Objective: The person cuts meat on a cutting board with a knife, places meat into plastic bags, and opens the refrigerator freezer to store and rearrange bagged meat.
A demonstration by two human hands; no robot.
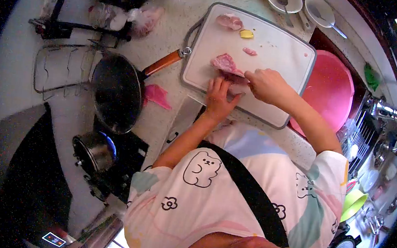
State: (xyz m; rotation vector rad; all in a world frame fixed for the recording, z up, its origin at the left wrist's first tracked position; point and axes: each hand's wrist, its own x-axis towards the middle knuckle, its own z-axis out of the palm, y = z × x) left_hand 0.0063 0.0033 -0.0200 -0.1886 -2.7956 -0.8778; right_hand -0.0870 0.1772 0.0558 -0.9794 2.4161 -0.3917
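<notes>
Frying pan (117, 94) is sitting at left, its handle pointing toward the cutting board (281, 51). Left hand (220, 97) is bracing on the board's near side; can't tell if it's pinching anything. Meat piece (223, 61) is lying just beyond those fingertips. Knife (235, 74) is running along its near edge, right hand (267, 85) clenching it. Looks like 1 slicing step is underway; next stroke is calling for steady meat, left fingertips tucked off the blade.
</notes>
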